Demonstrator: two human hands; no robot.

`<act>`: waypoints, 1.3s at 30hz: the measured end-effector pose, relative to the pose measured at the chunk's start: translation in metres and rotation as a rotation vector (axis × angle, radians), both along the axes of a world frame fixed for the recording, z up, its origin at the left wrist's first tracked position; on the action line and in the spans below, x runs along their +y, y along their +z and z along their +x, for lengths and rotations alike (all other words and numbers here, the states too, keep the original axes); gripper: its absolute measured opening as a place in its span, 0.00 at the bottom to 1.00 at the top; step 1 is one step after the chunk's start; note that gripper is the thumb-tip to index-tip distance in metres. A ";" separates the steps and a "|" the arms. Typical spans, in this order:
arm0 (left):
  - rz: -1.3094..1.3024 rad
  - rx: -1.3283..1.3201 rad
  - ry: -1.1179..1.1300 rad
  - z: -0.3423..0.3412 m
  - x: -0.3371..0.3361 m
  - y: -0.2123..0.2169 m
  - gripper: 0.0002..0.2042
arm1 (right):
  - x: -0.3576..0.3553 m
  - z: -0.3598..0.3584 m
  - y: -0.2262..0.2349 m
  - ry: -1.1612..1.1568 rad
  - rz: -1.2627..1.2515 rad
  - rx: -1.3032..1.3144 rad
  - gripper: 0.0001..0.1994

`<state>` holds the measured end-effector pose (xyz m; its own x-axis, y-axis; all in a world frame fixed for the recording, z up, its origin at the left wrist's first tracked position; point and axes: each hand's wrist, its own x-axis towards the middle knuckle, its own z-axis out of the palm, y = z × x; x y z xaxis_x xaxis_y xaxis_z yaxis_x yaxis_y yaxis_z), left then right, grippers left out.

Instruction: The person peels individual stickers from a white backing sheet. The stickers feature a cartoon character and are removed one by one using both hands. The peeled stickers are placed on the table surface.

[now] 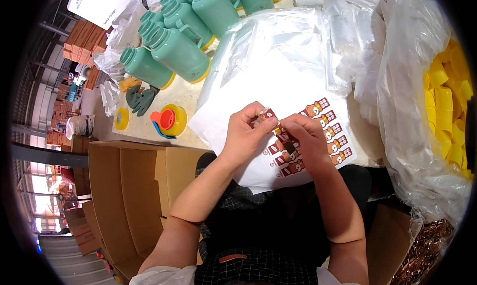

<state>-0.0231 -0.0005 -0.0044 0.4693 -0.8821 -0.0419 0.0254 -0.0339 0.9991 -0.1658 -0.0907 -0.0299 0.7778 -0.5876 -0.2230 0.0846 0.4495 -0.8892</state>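
Observation:
My left hand [247, 132] and my right hand [306, 137] meet above a white sheet of bear stickers [339, 140] printed in dark red and brown. Between the thumb and fingers of the left hand is a small dark red sticker [267, 113]. The right hand's fingers are closed together close beside it, pinching at the dark red bear-printed piece; its fingertips are partly hidden. Several printed stickers show on the sheet to the right of and below the right hand. White paper [268, 79] lies under and beyond the hands.
Several teal bottles [178, 54] stand at the back left. Nearer are a yellow lid with an orange cup [170, 120] and a dark green glove [141, 99]. An open cardboard box [124, 185] sits lower left. Clear bags lie behind; one at right holds yellow parts [444, 106].

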 end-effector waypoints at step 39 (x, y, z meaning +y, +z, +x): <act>-0.048 -1.047 -0.060 -0.028 0.012 -0.054 0.19 | -0.043 -0.007 -0.028 -0.284 -0.405 0.221 0.14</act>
<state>-0.0513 0.0116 -0.0582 0.2065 -0.8949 0.3956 -0.8529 0.0335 0.5209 -0.1731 -0.1333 -0.0584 0.5360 -0.8408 -0.0754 -0.0558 0.0539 -0.9970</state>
